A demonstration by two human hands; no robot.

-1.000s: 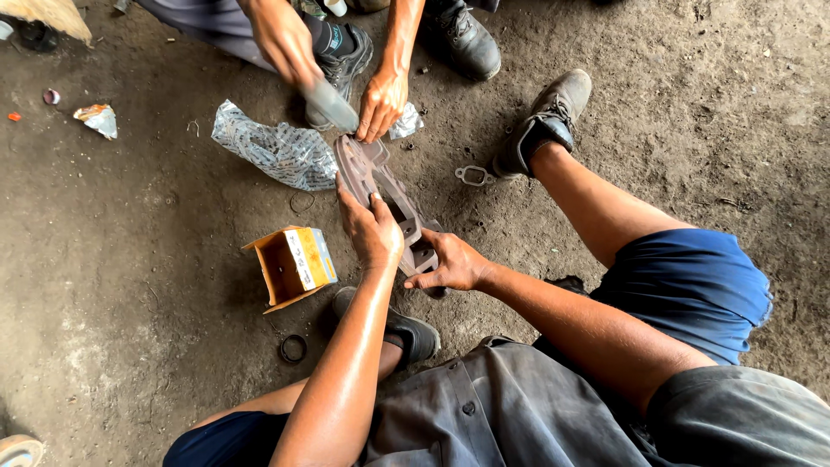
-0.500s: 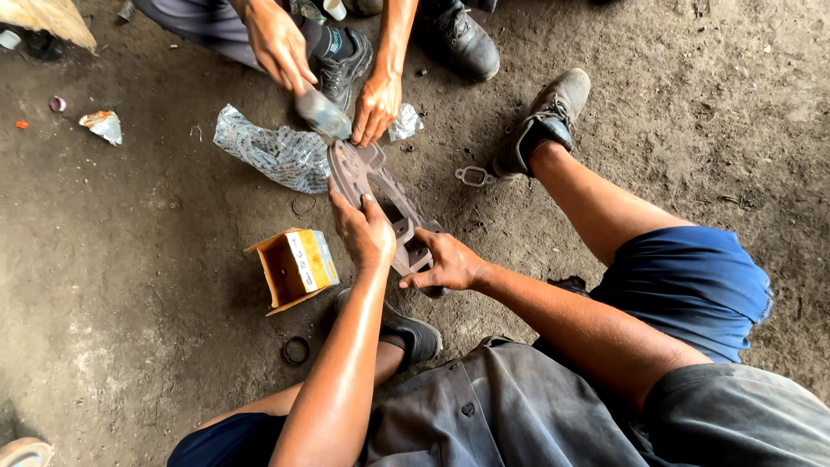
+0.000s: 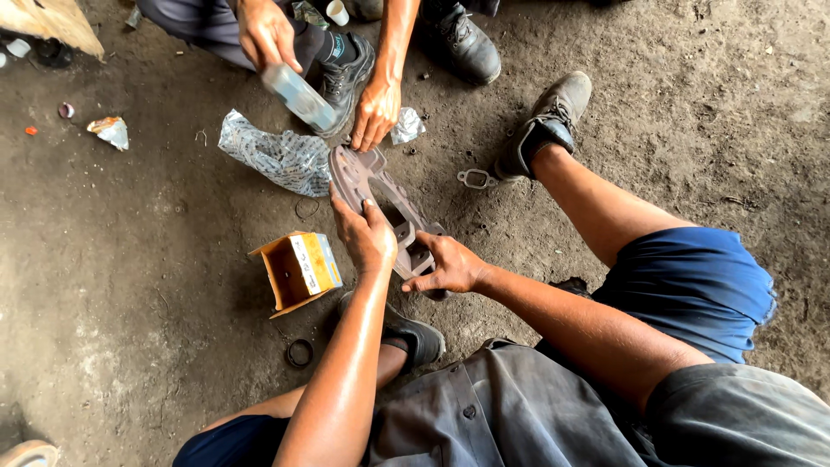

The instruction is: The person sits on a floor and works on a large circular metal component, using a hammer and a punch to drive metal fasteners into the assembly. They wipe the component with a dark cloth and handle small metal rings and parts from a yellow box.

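Three hands bear on one flat metal plate (image 3: 380, 203), a rust-brown casting with cut-out openings and a scalloped edge, lying tilted on the concrete floor (image 3: 130, 346) near the centre of the view. Its long axis runs from 11 o'clock to 5 o'clock. Surfaces look dull, pitted and dirty; the far end is rounded, the near end carries a blocky lug.

The left hand (image 3: 367, 238) rests on the plate's middle, fingers curled over its edge in a pressing hold. The right hand (image 3: 450, 268) pinches the near lug, fingers closed around it. A co-worker's hand (image 3: 373, 112) presses fingertips on the far end at 12 o'clock, and the co-worker's other hand (image 3: 268, 35) holds a blurred pale tool (image 3: 298, 95) raised just beside that end.

Hazards, as judged from this arrangement:
- A strike or slip of the raised tool could catch the co-worker's fingertips or the left hand, since all sit close together on the plate.
- The plate is propped, not flat; uneven pressure could make it pivot and trap fingers against the floor.
- Rough edges could cut bare skin.

Outward from the plate: a crumpled clear plastic bag (image 3: 277, 156) at 10 o'clock, an open yellow carton (image 3: 298, 270) at 8 o'clock, a small black ring (image 3: 300, 353) at 7 o'clock, a thin gasket (image 3: 477, 179) at 2 o'clock.
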